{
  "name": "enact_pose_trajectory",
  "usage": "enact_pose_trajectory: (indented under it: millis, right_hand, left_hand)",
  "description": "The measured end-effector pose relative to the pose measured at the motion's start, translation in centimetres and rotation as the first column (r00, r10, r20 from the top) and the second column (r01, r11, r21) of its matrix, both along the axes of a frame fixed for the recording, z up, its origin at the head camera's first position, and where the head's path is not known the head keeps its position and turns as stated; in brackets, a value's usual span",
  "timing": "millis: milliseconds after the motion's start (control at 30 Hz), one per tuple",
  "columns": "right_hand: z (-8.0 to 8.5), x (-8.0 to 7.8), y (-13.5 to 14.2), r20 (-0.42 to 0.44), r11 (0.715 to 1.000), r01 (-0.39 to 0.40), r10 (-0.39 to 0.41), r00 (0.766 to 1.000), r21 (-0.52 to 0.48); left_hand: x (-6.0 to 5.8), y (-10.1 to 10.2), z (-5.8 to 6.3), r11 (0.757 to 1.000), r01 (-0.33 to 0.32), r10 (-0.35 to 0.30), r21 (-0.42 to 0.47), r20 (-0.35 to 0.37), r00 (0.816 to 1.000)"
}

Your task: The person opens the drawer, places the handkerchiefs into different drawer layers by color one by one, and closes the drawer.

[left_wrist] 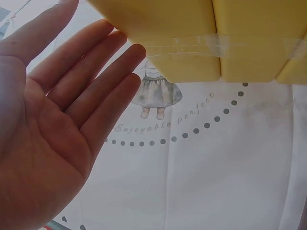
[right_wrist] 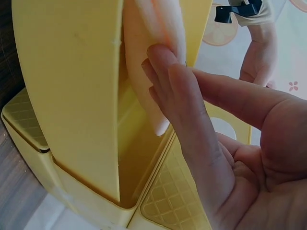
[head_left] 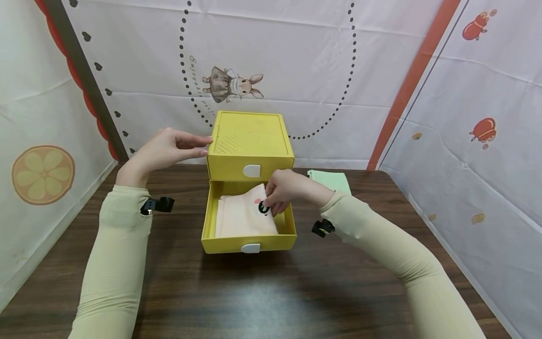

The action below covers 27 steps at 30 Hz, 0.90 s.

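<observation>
A yellow two-tier drawer box (head_left: 250, 134) stands toward the back of the table, its lower drawer (head_left: 228, 245) pulled out. Inside lies a folded pale pink towel (head_left: 241, 216) with a small dark face design. My right hand (head_left: 285, 188) pinches the towel's right edge between thumb and fingers. Its fingertips also show against the pink towel (right_wrist: 160, 19) in the right wrist view. At the box's upper left edge, my left hand (head_left: 165, 148) touches the side with nearly straight fingers. The left wrist view shows that open palm (left_wrist: 53, 120) beside the yellow side wall (left_wrist: 168, 38).
Behind the right forearm lies a light green folded cloth (head_left: 332, 181). The upper drawer with its white tab (head_left: 251, 171) is closed. Printed white curtains (head_left: 317, 56) rise at the back and both sides of the dark wooden table (head_left: 254, 301).
</observation>
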State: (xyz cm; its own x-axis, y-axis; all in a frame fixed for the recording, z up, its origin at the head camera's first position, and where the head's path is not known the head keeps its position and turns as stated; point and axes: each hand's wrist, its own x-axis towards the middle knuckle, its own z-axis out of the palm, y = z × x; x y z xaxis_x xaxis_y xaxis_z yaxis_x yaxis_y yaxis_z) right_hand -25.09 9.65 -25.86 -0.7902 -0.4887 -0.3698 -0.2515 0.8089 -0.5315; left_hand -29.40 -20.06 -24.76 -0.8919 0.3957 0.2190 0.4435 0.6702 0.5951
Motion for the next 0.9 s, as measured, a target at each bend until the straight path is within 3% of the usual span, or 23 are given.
enact_pose_trajectory:
  millis: [400,900]
  right_hand:
    - [-0.2,-0.2,0.0,0.004,1.0,0.019,-0.019,1.0,0.001]
    - [0.8,0.1,0.1,-0.014,0.999,0.004,-0.004,1.0,0.031]
  left_hand:
    - [-0.1,0.0,-0.1,1.0,0.001,-0.001,-0.006,-0.005,1.0]
    - [-0.1,0.0,0.0,1.0,0.009,-0.009,0.01,-0.003,1.0]
